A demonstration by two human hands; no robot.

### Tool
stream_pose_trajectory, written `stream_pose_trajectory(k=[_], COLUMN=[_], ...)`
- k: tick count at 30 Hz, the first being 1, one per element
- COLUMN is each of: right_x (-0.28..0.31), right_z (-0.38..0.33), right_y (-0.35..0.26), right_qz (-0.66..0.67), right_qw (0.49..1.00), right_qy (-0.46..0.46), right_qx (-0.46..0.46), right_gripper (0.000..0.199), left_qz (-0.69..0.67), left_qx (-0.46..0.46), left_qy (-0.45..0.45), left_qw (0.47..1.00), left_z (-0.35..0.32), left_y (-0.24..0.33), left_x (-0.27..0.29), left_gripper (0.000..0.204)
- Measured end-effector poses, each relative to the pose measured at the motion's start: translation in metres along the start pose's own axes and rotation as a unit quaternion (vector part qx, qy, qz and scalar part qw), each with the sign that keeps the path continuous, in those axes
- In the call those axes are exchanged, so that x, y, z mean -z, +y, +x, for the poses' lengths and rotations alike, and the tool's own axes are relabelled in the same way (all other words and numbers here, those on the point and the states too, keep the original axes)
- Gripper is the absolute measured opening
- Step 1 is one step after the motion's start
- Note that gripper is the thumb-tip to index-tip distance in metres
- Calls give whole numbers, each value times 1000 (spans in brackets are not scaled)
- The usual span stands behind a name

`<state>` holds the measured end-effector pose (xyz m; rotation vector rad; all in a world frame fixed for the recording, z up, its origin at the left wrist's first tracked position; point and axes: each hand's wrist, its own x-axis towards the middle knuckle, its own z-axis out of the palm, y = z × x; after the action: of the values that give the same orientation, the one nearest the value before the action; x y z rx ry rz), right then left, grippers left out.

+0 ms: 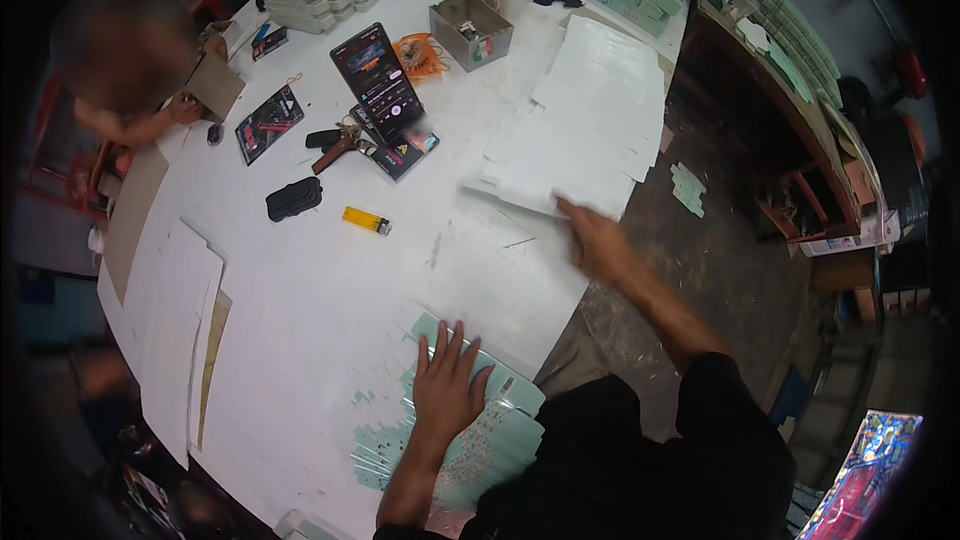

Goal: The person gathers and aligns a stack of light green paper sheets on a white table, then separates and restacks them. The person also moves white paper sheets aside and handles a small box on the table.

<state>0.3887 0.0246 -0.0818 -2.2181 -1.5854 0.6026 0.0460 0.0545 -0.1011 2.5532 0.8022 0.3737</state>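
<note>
Our right hand (592, 238) reaches fwd to the white sheet stack (585, 125), fingers pinching its near edge; stack runs lengthwise away from us, so right arm's clearly nearer than left. Left hand (447, 385) lies flat, fingers spread, pressing a fan of pale green printed cards (500, 440), well apart from the stack, toward us. Both sit on a white table (330, 280). W/ lighter (366, 220) & phone (377, 80) left of the stack. Cluttered workshop, dirty floor right of it.

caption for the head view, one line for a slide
Left hand flat on fanned pale green flat cartons, right hand at the edge of a stack of white sheets on a white table.
</note>
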Motion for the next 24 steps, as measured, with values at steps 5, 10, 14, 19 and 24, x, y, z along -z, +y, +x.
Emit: stream_pose_trajectory(k=[5, 10, 14, 19, 24], right_x=[-51, -59, -73, -55, -7], right_z=[-14, -4, -42, -22, 16], right_y=[-43, -55, -91, -79, 17], right_qz=[64, -75, 253, 143, -217], right_qw=[981, 973, 957, 973, 949], right_qy=[93, 108, -128, -175, 171], right_qx=[157, 188, 60, 41, 152], right_gripper=[46, 49, 30, 24, 66], left_qz=[-113, -72, 129, 55, -28], left_qx=[-15, 9, -16, -61, -45], left_qy=[48, 39, -14, -126, -133], left_qw=[992, 997, 991, 989, 990], left_z=[-7, -7, -9, -12, -10], left_y=[-4, -4, 10, -2, 5], left_x=[-2, -7, -3, 0, 16], left_gripper=[15, 47, 90, 90, 99])
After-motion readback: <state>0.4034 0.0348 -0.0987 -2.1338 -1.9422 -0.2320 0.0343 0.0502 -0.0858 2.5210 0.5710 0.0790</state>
